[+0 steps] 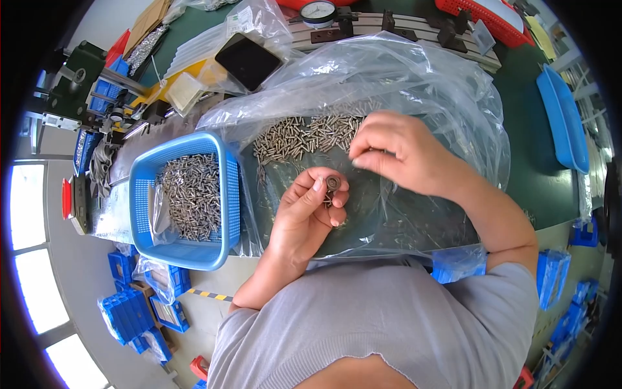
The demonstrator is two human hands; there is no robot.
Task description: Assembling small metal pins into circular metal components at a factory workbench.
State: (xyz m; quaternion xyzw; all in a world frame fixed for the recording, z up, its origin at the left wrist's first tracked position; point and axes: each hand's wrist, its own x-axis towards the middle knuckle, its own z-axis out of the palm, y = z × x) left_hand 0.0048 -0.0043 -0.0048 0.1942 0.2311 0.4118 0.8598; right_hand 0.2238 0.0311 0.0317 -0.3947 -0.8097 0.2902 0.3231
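Near the middle of the bench, my left hand [304, 211] is closed round a small round metal ring [333, 183], held upright between thumb and forefinger. A few small metal pins show in the same palm, under the ring. To its right and slightly farther off, my right hand [395, 152] has thumb and fingers pinched together; what they hold, if anything, is too small to make out. A loose pile of small metal pins [304, 139] lies on clear plastic sheeting [414, 84], just beyond both hands.
At left a blue basket [230, 194] holds many more pins and a small plastic bag. A black phone or tablet [248, 61] lies behind the pile. A dial gauge [318, 13] on a metal rail stands at the back. One blue tray [562, 120] sits at the right edge.
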